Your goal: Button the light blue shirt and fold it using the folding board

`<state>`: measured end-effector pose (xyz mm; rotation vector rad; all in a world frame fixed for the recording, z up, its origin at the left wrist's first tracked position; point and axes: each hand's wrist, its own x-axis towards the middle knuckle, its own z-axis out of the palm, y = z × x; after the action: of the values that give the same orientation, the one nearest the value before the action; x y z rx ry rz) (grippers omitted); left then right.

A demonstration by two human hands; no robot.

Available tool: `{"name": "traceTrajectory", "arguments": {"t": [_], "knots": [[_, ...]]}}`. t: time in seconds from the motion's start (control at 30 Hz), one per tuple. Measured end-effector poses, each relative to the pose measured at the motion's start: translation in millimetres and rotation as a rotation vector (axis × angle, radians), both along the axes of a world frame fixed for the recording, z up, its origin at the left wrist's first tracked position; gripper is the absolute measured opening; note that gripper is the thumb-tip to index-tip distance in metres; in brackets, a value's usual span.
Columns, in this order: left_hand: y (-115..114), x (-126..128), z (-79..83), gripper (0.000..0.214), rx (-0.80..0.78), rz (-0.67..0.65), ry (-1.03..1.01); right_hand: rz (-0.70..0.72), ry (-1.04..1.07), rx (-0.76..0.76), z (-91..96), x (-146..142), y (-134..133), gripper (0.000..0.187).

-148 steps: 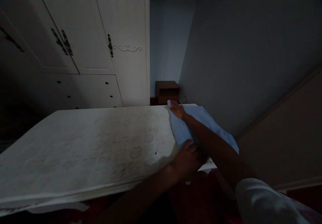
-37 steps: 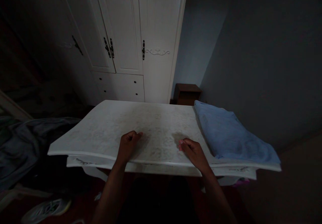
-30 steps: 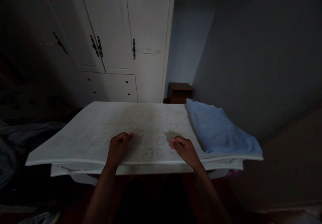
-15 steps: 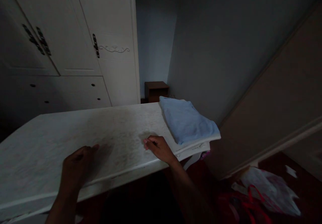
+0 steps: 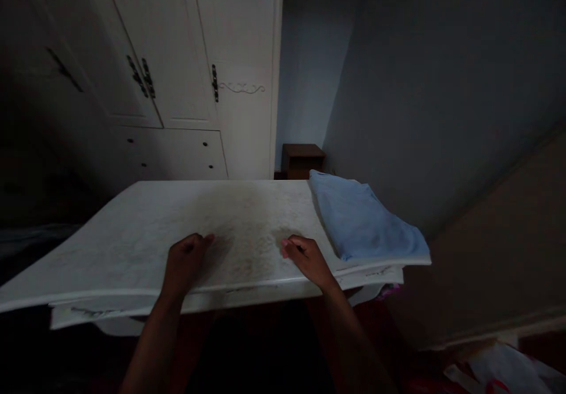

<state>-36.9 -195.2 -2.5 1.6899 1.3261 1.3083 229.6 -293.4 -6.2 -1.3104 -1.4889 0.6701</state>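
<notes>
Scene: a dim room, seen from over a long white table [image 5: 145, 223] with a mottled, faintly patterned top that overhangs a second lip below its front edge.
Left hand [image 5: 186, 258]: resting on the top just inside the front edge, left of the middle. Its fingers are curled in toward the palm and clasp nothing.
Right hand [image 5: 307, 258]: on the same front strip, right of the middle and well apart from the left. It is knuckles up with the fingers bent under, and nothing can be made out in its grasp.
Cloth: a pale blue folded cloth [image 5: 362, 223] lies along the table's right end, from the back right corner to the front right corner. It is near the right hand but not touching it.
Behind: a white panelled wardrobe [image 5: 186, 58] with dark metal handles, a small brown wooden bedside cabinet [image 5: 303, 159] and a plain grey wall [image 5: 442, 87].
Floor: a crumpled whitish plastic bag [image 5: 499, 376] lies at the lower right.
Risk, cloth: its near corner sits right at the edge, so a jolt or a sweep of the right forearm would likely send it over.
Risk, table: weight from both hands on the overhanging front edge could rock or tilt the top.
Risk, light: the gloom hides edges, and the bag could catch a foot.
</notes>
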Motion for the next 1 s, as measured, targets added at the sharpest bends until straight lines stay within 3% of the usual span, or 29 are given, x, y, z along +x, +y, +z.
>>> {"name": "traceTrajectory", "arguments": {"t": [0.1,0.33,1.0], "knots": [[0.2,-0.1,-2.3,0.048,-0.074,-0.039,-0.081,0.007,-0.009,-0.013,0.3,0.1,-1.0,0.041],[-1.0,0.7,-3.7,0.048,-0.085,-0.055,-0.144,-0.001,-0.03,-0.028,0.2,0.0,-2.3,0.043],[-6.7,2.2,4.8,0.047,-0.097,-0.079,-0.169,-0.032,-0.021,-0.033,0.7,-0.7,-2.2,0.045]]}}
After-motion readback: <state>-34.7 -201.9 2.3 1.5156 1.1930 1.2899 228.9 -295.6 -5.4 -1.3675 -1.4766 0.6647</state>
